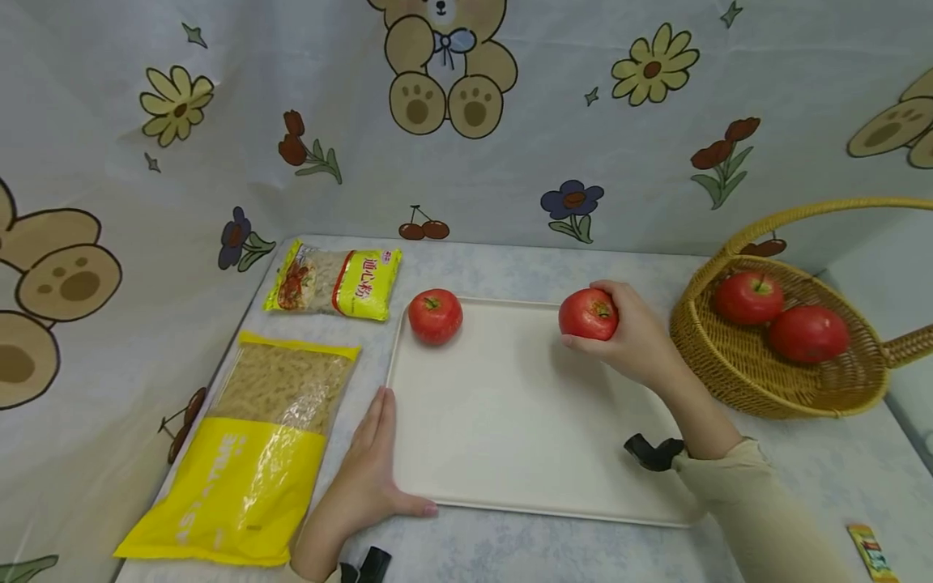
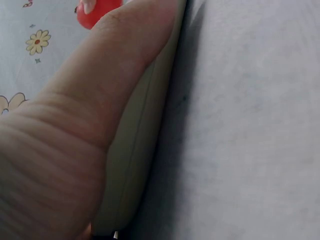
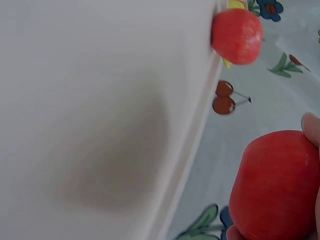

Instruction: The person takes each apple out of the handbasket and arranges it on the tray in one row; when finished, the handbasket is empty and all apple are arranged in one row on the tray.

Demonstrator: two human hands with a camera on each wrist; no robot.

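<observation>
In the head view my right hand (image 1: 645,336) holds a red apple (image 1: 587,314) over the far right part of the white tray (image 1: 503,421). The right wrist view shows that apple (image 3: 275,185) between thumb and fingers, with a shadow on the tray. A second apple (image 1: 435,317) sits in the tray's far left corner. My left hand (image 1: 368,474) rests against the tray's near left corner, fingers straight along the left side and thumb along the front rim. The left wrist view shows its thumb (image 2: 115,65) touching the tray's edge.
A wicker basket (image 1: 773,405) with two apples (image 1: 809,334) stands to the right. Left of the tray lie a large yellow pasta bag (image 1: 248,478) and a smaller pasta packet (image 1: 335,279). A small yellow sachet (image 1: 872,554) lies front right. Patterned cloth hangs behind.
</observation>
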